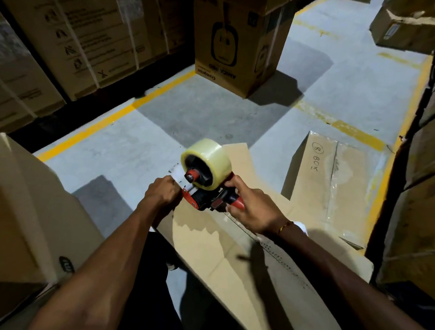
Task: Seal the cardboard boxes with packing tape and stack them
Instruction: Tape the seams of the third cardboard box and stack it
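The tape dispenser [205,187] is held above the near cardboard box [232,254], which lies low in front of the person on the warehouse floor [201,113]. The red handle is gripped by the right hand [252,207], fingers curled round it, while the free end of the tape [179,176] is pinched at the dispenser's mouth by the left hand [163,192], its fingers closed tight. The step in hand appears to be the drawing out of a first length of tape — nothing is stuck down yet. It is best done with the tape kept flat and taut between the two hands, so that it is not folded onto itself. The end should then be pressed over the box's edge, in line with the flap seam, before the dispenser is drawn back along it. A second, taped box [336,183] marked "BOX" lies beside it to the right — a likely base for stacking.
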Motion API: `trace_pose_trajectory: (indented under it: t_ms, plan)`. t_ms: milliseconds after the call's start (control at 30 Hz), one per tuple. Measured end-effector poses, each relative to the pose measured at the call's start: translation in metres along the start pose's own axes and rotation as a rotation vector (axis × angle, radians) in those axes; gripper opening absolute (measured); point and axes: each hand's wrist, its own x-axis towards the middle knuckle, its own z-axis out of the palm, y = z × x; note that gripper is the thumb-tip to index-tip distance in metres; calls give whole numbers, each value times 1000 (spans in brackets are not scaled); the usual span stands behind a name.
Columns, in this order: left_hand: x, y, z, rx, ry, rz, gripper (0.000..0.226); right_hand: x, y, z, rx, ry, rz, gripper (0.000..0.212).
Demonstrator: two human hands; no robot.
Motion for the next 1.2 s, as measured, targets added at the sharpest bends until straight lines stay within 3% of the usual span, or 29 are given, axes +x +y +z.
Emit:
trace_pose_trajectory:
  t_ms: [67,133,267,433,533,633,700,767,933,1000,1100,1200]
  plan:
    - [-2,-1,4,64,21,-13,54,-1,-5,2,-70,-3,-34,55]
    - [-2,0,7,115,44,-15,66,0,-8,1,-143,-7,-61,56]
    - [-5,4,9,128,73,-103,45,1,-11,0,-182,-22,-43,47]
    - [-10,17,4,190,9,-180,39,-3,-13,-5,-174,-59,-20,47]
    - [-12,13,0,186,-12,-101,41,-11,-10,-12,-164,-76,-10,48]
    - [-1,-1,6,111,71,2,20,-32,4,-18,-152,-69,4,53]
    - [4,-7,11,103,87,24,50,-50,14,-20,-145,-56,48,58]
    - [5,-8,13,109,97,47,63,-63,21,-20,-107,-37,76,58]
    - [0,-1,10,96,118,67,60,-70,23,-25,-29,-27,79,53]
    - [-1,-3,11,166,178,221,63,-71,22,-25,-48,-33,81,51]
    - [-6,-11,19,346,127,419,79,-73,21,-23,-59,-38,83,52]
    - [-11,-17,21,449,117,493,92,-76,21,-22,-50,-13,80,49]
